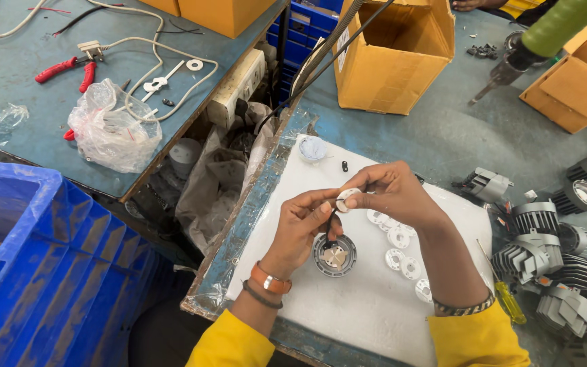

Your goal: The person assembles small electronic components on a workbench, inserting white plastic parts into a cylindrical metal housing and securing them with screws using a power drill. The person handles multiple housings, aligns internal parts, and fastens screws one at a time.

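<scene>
- White disc (346,198), centre frame, pinched in both the right hand (392,194) and left hand (301,228) grips.
- Round housing (335,255) lies below on white foam pad (348,306).
- Spare discs (399,248) right; finned heat sinks (552,251) far right.

Both hands meet over a white foam pad (368,306): the right hand (392,194) pinches a small white disc (346,199), the left hand (304,228) steadies a round finned housing (335,256).

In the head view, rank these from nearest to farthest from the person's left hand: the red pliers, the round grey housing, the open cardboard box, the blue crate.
1. The round grey housing, on the white pad just below the left hand.
2. The open cardboard box, up and to the right, behind the pad.
3. The blue crate, off to the left; close to the box in distance, hard to call.
4. The red pliers, far upper left on the other bench.
</scene>
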